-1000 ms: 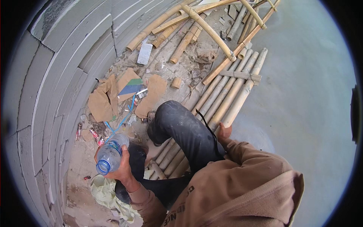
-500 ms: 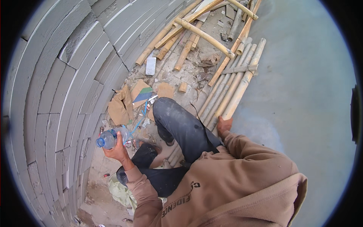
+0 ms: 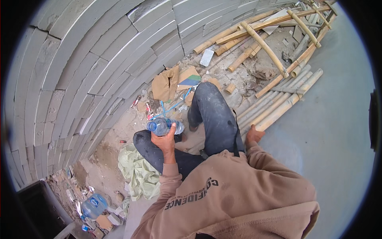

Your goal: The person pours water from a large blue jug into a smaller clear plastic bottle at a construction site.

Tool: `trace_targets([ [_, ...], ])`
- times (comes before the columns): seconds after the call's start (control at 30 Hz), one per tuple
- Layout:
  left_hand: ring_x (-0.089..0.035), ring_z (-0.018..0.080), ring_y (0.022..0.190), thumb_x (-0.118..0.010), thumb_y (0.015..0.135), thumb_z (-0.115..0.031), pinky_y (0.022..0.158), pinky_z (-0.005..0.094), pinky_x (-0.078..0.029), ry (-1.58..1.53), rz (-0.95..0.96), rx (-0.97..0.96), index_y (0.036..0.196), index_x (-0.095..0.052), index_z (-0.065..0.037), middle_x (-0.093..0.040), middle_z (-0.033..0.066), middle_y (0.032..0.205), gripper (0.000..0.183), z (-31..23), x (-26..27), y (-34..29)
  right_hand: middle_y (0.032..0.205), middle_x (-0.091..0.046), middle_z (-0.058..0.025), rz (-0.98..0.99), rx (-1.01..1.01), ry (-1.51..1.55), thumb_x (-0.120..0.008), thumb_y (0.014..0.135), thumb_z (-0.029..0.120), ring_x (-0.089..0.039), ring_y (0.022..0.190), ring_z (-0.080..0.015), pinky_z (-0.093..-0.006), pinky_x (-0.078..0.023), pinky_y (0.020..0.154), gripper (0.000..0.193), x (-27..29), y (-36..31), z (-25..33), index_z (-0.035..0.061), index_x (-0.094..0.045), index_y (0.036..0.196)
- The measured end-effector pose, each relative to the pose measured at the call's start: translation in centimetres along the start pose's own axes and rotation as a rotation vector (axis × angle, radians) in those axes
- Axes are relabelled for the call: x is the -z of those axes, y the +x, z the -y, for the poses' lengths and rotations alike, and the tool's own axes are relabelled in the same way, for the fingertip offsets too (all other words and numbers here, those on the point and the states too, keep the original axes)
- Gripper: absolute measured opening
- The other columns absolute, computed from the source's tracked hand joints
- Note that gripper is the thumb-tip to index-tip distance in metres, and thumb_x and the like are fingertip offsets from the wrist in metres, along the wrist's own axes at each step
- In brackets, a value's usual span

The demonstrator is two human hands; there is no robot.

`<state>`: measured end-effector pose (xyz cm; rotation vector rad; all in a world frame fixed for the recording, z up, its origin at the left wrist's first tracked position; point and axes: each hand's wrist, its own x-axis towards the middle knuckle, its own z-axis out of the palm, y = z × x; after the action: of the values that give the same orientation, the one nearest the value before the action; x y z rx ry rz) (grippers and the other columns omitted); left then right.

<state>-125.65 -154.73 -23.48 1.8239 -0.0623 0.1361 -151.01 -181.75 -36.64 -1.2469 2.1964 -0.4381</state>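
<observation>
Against the curved wall of grey blocks [image 3: 79,71], the person sits on the ground in dark dusty trousers [image 3: 211,119] and a tan sweatshirt [image 3: 234,199]. Their left hand [image 3: 164,140] is wrapped round a clear plastic water bottle [image 3: 164,126], held on its side just above the left knee — fingers closed about its middle. Their right hand [image 3: 252,134] rests at the near end of a bundle of pale bamboo poles [image 3: 278,101] lying on the grey concrete floor [image 3: 330,131]; whether it grips a pole or merely presses down, I cannot tell. Torn brown cardboard [image 3: 165,83] lies beyond the knees, a crumpled pale green sheet [image 3: 139,171] beside the left leg — and a second blue-tinted bottle [image 3: 94,206] sits among rubble farther left.
</observation>
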Motion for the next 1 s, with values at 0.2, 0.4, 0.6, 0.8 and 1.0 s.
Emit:
trace_targets([
  [0.2, -0.065, 0.0129, 0.079, -0.086, 0.066, -0.003, 0.078, 0.0291, -0.052, 0.049, 0.123, -0.042, 0.098, -0.066, 0.001, -0.069, 0.0046, 0.089, 0.037, -0.5, -0.6, 2.1, 0.113, -0.061, -0.0287, -0.014, 0.03, -0.048, -0.072, 0.076, 0.031, -0.06, 0.104, -0.0434, -0.0466, -0.046, 0.093, 0.064, 1.2, -1.1, 1.0, -0.0065, -0.045, 0.12],
  [0.4, -0.067, 0.0155, 0.078, -0.088, 0.064, -0.008, 0.076, 0.0315, -0.054, 0.227, 0.255, -0.064, 0.097, -0.066, 0.002, -0.07, 0.0074, 0.088, 0.041, 0.0, -0.7, 7.0, 0.113, -0.061, -0.0286, -0.055, 0.168, 0.053, -0.071, 0.077, 0.028, -0.06, 0.106, -0.0415, -0.0453, -0.046, 0.094, 0.062, 1.5, -0.8, 0.2, -0.0077, -0.047, 0.122],
  [0.6, -0.068, 0.017, 0.077, -0.088, 0.063, -0.011, 0.075, 0.032, -0.054, 0.106, 0.185, -0.1, 0.097, -0.067, 0.002, -0.07, 0.0079, 0.089, 0.042, -0.9, -0.7, 8.4, 0.115, -0.062, -0.0262, -0.049, 0.133, 0.06, -0.072, 0.077, 0.028, -0.059, 0.109, -0.0383, -0.0434, -0.045, 0.096, 0.063, 1.7, 0.7, -2.0, -0.0079, -0.049, 0.123],
  [0.8, -0.065, 0.0145, 0.075, -0.087, 0.065, -0.009, 0.073, 0.0297, -0.052, 0.083, 0.134, -0.037, 0.093, -0.067, 0.001, -0.069, 0.0049, 0.086, 0.036, -0.7, 0.7, 6.7, 0.116, -0.061, -0.0263, -0.037, 0.243, 0.03, -0.072, 0.077, 0.028, -0.059, 0.107, -0.0392, -0.0444, -0.046, 0.095, 0.062, 1.7, 1.4, -2.3, -0.007, -0.05, 0.122],
  [1.0, -0.069, 0.0172, 0.078, -0.089, 0.061, -0.016, 0.075, 0.0316, -0.054, 0.138, 0.118, 0.0, 0.095, -0.07, -0.002, -0.073, 0.0078, 0.092, 0.041, -1.5, 3.1, 4.2, 0.115, -0.06, -0.0281, -0.024, 0.232, 0.056, -0.073, 0.078, 0.031, -0.059, 0.106, -0.0409, -0.0449, -0.046, 0.094, 0.063, 1.9, 1.4, -2.1, -0.0078, -0.049, 0.122],
])
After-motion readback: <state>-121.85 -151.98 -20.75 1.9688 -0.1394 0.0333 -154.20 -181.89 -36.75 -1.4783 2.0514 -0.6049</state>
